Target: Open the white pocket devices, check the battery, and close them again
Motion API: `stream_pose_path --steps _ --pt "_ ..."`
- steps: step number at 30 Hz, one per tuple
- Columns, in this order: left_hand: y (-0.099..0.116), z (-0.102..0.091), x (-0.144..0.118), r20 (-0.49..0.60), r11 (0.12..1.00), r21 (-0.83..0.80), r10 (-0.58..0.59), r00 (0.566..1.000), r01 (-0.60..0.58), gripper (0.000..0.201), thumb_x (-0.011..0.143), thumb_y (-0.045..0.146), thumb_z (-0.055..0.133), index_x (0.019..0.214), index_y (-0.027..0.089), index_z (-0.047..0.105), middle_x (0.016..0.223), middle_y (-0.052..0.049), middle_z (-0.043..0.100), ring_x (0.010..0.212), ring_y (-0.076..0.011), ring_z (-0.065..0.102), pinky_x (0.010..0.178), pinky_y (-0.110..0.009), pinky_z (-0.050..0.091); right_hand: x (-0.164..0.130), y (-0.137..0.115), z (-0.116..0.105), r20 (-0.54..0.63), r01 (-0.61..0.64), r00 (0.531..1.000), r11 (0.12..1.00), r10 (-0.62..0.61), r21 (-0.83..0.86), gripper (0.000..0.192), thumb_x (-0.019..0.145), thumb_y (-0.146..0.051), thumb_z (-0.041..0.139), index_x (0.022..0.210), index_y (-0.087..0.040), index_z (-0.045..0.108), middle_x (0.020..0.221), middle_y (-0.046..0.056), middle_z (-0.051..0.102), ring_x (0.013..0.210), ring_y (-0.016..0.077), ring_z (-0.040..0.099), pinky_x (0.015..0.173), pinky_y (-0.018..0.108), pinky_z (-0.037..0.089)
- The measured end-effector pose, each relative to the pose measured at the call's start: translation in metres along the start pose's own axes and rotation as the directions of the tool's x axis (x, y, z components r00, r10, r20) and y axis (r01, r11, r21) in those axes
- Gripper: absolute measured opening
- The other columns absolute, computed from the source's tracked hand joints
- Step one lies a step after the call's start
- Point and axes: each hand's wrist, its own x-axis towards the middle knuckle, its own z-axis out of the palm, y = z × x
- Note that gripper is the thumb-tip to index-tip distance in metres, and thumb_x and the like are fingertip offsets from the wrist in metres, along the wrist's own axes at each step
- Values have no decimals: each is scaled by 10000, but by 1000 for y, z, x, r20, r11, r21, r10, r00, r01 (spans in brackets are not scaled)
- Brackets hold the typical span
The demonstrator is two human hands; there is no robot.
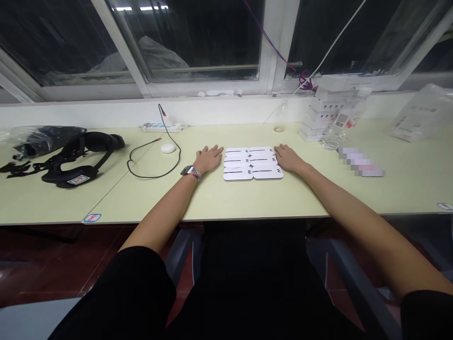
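Several flat white cards (pixel 253 163) with black lines lie in two columns on the pale green table (pixel 247 198). My left hand (pixel 208 158) rests flat on the table just left of the cards, fingers spread, a watch on its wrist. On the other side, my right hand (pixel 288 157) lies flat, touching the cards' right edge. Neither hand holds anything.
A stack of white boxes (pixel 323 115) and a clear plastic bottle (pixel 341 123) stand at the back right, a plastic bag (pixel 421 113) farther right. A power strip (pixel 161 127), black cable (pixel 155 160), small white puck (pixel 168 148) and black headset gear (pixel 76 158) lie at left.
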Motion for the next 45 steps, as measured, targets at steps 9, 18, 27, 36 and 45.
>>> stream_pose_path --steps 9,18,27,36,45 --pt "8 2 -5 50 995 96 -21 999 16 773 1085 629 244 1780 305 343 1881 -34 251 1702 -544 188 1332 -725 177 0 2 -4 27 33 999 999 -32 -32 473 1143 -392 311 1400 -176 645 1466 224 660 1416 387 570 1215 573 460" --pt "21 5 -8 46 986 152 -70 996 63 753 1109 550 175 1792 259 302 1887 -60 230 1701 -546 190 1340 -725 189 0 -4 -4 26 1 1000 998 0 -64 467 1137 -342 267 1329 -162 654 1371 244 662 1302 394 595 1160 547 481" --pt "25 4 -10 44 981 179 -78 996 69 730 1127 497 161 1793 229 295 1885 -83 231 1694 -548 207 1337 -718 208 3 -2 -3 39 3 999 997 0 -78 439 1143 -366 270 1278 -193 650 1342 222 660 1290 384 596 1158 543 486" --pt "27 5 -10 30 979 197 -65 997 58 711 1128 470 171 1780 227 319 1867 -105 280 1670 -560 249 1299 -736 261 3 1 -5 57 35 998 997 -32 -63 407 1139 -366 271 1236 -211 635 1317 210 668 1309 380 598 1158 563 495" --pt "28 5 -10 22 978 204 -48 999 43 705 1118 453 178 1768 236 344 1835 -129 338 1643 -570 288 1259 -762 293 0 -3 -6 53 26 998 998 -23 -61 402 1142 -397 268 1159 -218 627 1262 208 662 1247 374 607 1131 555 500"
